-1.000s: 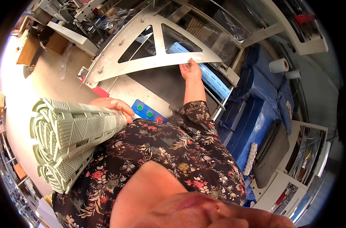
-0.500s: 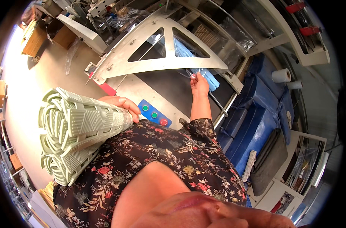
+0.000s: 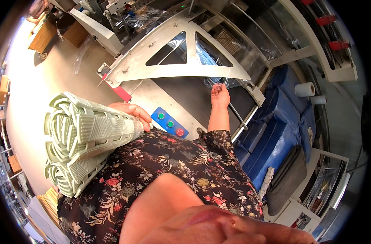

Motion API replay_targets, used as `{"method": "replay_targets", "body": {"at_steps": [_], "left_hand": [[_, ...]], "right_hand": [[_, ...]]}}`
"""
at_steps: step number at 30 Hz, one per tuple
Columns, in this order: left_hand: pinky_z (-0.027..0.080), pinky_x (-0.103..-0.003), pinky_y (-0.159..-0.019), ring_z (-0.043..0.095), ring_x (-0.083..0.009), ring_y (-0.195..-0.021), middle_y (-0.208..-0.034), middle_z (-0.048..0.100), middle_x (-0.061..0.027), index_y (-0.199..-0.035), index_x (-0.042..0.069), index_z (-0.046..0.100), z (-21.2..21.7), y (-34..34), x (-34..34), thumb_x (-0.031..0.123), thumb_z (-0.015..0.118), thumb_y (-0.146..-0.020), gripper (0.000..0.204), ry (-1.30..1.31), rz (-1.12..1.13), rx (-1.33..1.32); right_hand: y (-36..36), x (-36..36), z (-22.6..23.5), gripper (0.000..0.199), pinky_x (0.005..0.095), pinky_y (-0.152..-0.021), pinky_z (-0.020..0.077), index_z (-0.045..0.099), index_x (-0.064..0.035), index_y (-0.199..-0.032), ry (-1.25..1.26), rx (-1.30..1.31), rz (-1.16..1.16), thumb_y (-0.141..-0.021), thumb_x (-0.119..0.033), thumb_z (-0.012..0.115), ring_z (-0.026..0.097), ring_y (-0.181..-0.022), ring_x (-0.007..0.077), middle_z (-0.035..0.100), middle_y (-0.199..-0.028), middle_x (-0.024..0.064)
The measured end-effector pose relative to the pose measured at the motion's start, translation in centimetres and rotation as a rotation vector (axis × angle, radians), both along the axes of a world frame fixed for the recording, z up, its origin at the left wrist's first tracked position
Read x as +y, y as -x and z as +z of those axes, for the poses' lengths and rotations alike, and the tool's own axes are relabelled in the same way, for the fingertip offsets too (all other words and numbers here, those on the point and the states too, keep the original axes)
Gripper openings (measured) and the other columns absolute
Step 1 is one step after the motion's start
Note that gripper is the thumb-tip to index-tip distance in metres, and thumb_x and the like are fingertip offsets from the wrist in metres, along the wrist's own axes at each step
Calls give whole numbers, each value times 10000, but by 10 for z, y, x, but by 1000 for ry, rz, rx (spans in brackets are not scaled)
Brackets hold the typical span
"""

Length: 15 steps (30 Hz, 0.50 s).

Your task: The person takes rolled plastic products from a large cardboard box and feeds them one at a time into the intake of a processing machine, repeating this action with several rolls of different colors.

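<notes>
Several pale green rolled mats [image 3: 91, 134], patterned and rubbery-looking, are bundled against my left side. My left hand [image 3: 132, 110] is wrapped round their inner end, with its fingertips curled over the edge. Ahead, my right hand [image 3: 220, 96] pinches the edge of clear plastic film [image 3: 218, 82] just below the machine's cream metal frame [image 3: 169, 71]. Under that frame, seen through its cut-outs, lies a light blue item [image 3: 205, 55] within the film. What kind of item it is I cannot tell. The dark belt [image 3: 185, 95] of the machine runs beneath my right hand.
A blue control box [image 3: 169, 122] with two green buttons and a red one sits by my waist. Blue-covered padding [image 3: 275, 130] lies to the right, near white rolls [image 3: 305, 89]. A metal rod [image 3: 237, 116] crosses the machine's right side. Cardboard boxes [image 3: 43, 34] stand far left.
The blue item has slid back, away from me, under the frame. My right hand keeps pinching the film near the frame's edge. The view has shifted slightly; my left hand still holds the mats.
</notes>
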<state>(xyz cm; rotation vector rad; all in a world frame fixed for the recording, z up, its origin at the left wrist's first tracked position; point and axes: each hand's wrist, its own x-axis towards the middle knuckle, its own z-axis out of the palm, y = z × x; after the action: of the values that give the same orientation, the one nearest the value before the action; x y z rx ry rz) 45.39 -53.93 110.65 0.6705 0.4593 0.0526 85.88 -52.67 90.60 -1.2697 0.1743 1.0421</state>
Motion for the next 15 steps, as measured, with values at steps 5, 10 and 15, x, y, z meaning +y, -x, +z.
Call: {"method": "replay_targets", "body": {"at_steps": [5, 10, 15], "left_hand": [[460, -302, -914, 612, -209, -1017, -1145, 626, -201, -1264, -69, 514, 4, 2, -2, 365, 344, -1009, 532, -4, 20, 42], [446, -313, -943, 600, -221, -1058, -1152, 622, -205, -1267, -71, 510, 6, 4, -1, 344, 348, -1008, 515, 75, 14, 24], [437, -318, -959, 588, -228, -1093, -1167, 613, -214, -1277, -69, 495, 5, 8, -1, 342, 340, -1011, 514, 58, -16, 16]], "right_hand": [[2, 2, -9, 186, 309, -679, 497, 570, -38, -1008, -43, 31, 5, -974, -214, 521, 620, -823, 204, 639, -916, 93], [3, 6, -15, 191, 311, -701, 498, 574, -38, -1005, -73, 99, 1, -973, -220, 524, 612, -872, 215, 634, -954, 100], [10, 13, -13, 204, 334, -728, 507, 571, -27, -1029, -103, 135, 14, -963, -219, 546, 603, -907, 226, 621, -1019, 109]]}}
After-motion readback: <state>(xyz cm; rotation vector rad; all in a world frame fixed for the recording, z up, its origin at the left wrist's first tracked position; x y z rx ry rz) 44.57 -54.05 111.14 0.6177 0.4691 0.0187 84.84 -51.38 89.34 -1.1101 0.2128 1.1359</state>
